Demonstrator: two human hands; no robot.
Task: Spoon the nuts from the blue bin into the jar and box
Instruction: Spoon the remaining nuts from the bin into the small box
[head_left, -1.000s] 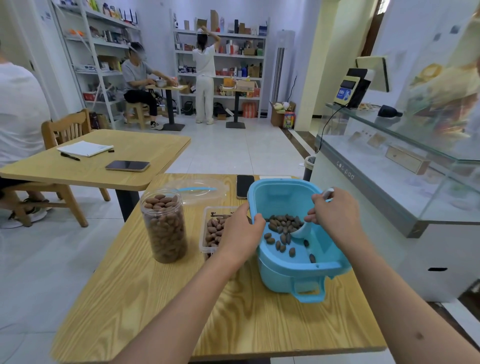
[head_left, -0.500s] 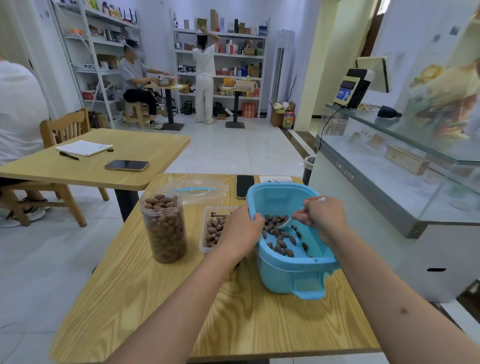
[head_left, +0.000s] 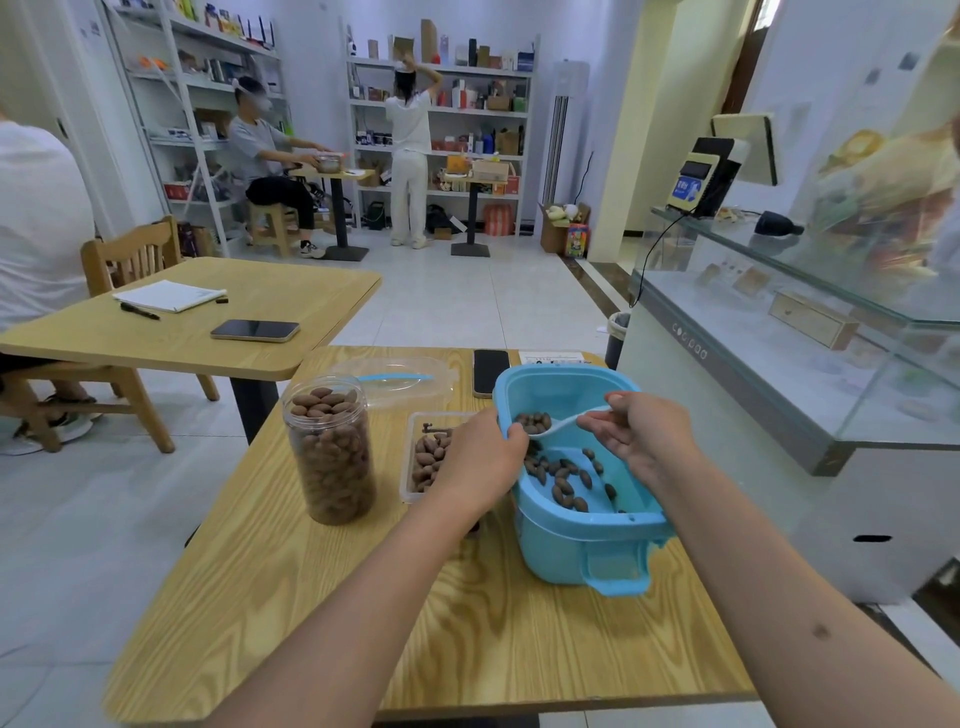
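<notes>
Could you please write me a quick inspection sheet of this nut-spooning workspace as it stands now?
Surface: wooden table.
Job's things: blue bin tilted, few nuts left; jar nearly full; box partly filled; white spoon loaded.
Clutter: clear lid, phone.
Hands: left hand grips the bin's rim; right hand holds the spoon.
Cables: black cable at the glass counter.
Surroundings: shelves, people behind.

left hand (head_left: 480, 462): fingers curled, gripping | right hand (head_left: 641, 436): fingers pinching, palm up | both forearms extended
</notes>
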